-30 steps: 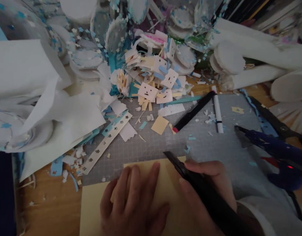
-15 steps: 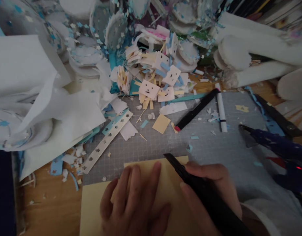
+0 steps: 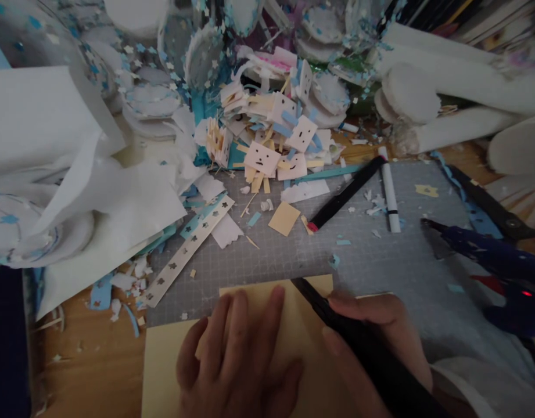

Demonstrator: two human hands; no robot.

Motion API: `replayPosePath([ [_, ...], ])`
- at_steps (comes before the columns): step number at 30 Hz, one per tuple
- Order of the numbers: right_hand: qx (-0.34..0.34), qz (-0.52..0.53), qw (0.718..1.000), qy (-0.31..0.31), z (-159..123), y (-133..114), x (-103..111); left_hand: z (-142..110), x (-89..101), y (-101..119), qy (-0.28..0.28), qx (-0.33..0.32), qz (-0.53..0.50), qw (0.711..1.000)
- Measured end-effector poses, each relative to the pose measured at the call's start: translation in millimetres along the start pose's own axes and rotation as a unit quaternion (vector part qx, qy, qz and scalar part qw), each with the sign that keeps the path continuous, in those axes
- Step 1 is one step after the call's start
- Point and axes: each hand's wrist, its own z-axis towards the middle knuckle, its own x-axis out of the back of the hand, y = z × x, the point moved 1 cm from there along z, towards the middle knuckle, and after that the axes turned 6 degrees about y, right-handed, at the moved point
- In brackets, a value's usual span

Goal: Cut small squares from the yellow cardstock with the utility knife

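My left hand (image 3: 241,354) lies flat with its fingers spread, pressing on a sheet of yellow paper (image 3: 315,371) at the bottom of the view. In my right hand (image 3: 380,331) is a black utility knife (image 3: 358,342), gripped between thumb and fingers. Its tip sits at the sheet's far edge, just right of my left index finger. Whether the tip touches the paper I cannot tell. Under the sheet lies a grey cutting mat (image 3: 267,261) with a printed grid. A small yellow paper square (image 3: 284,219) rests beyond the sheet.
Small paper figures with drawn faces (image 3: 262,158) are heaped at the back. A black marker (image 3: 348,193) and a white marker (image 3: 390,194) lie on the mat. At right are a blue glue gun (image 3: 480,249) with a red light and scissors (image 3: 498,212). A punched paper strip (image 3: 189,249) lies left.
The knife tip has dropped slightly toward the sheet's far edge. My left hand stays in place on the paper.
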Motion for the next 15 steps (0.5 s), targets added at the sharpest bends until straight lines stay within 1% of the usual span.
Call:
replayPosePath([
  [3, 0.004, -0.005, 1.0, -0.001, 1.8, -1.5, -1.3, 1.3, 2.3, -2.2, -0.001, 0.007, -0.004, 1.0],
  [7, 0.004, -0.02, 1.0, -0.002, 0.1, -2.0, -2.9, 1.7, 3.7, -3.4, -0.019, -0.01, -0.001, 1.0],
  [12, -0.015, -0.001, 1.0, 0.026, -4.4, -2.0, -5.4, -1.3, 1.1, -0.2, -0.008, 0.035, -0.023, 0.999],
  [15, -0.016, -0.016, 0.999, 0.027, -4.0, -2.6, -5.0, -1.3, 1.6, -1.2, -0.012, 0.03, -0.024, 0.999],
])
